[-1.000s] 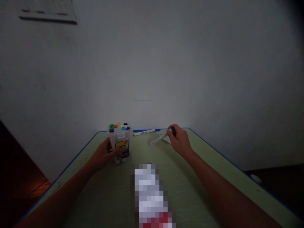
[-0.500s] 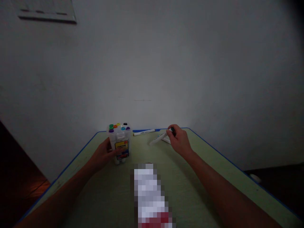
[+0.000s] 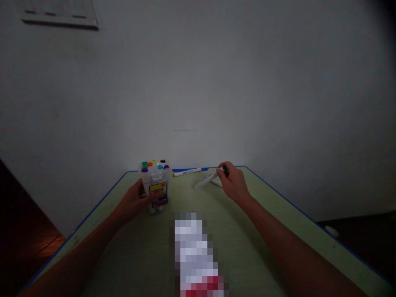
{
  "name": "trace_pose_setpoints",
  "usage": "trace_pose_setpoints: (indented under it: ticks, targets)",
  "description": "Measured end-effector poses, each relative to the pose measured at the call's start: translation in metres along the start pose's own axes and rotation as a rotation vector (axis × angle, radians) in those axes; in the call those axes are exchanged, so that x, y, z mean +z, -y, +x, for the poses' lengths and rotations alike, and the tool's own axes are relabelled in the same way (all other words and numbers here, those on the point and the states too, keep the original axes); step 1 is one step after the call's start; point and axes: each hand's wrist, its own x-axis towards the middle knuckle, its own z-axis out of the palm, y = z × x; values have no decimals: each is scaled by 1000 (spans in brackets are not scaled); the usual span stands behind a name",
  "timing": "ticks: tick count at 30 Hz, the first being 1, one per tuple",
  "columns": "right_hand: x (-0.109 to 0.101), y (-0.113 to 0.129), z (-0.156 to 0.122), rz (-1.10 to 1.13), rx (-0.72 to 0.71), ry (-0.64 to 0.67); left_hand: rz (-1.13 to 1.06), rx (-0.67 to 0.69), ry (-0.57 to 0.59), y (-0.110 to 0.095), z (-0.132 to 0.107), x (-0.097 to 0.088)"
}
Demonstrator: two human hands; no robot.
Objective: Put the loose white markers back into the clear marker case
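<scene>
A clear plastic case of markers [image 3: 155,185] with coloured caps stands upright on the pale green table [image 3: 235,247]. My left hand [image 3: 134,202] wraps round the case's left side and grips it. At the far edge my right hand [image 3: 233,181] is closed on a white marker [image 3: 206,180] with a dark cap that slants down onto the table. A second white marker lies under it, partly hidden by the hand.
A blue-capped white marker [image 3: 188,170] lies along the table's far edge by the grey wall. A blurred white and red object [image 3: 194,255] sits in the near middle. The table has a blue rim [image 3: 102,196]; dark floor lies on both sides.
</scene>
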Motion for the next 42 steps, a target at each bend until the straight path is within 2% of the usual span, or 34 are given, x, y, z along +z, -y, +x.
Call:
trace_pose_setpoints:
  ticks: [19,27,32,38,42]
  targets:
    - [0,1,-1,-1,7,4,9,-4,-1,-1,0,1]
    - [-2,-5,-1,-1,1,-58,91,1,-13,0,-1,3]
    - [-7,2,-2,-51,-30,-40,59,-31,-13,-2,-2,6]
    - [-10,11,-6,-82,-91,-2,223,-43,-27,1,-1,0]
    - [-10,13,-6,-68,-134,-13,339,0,-2,4,1,-4]
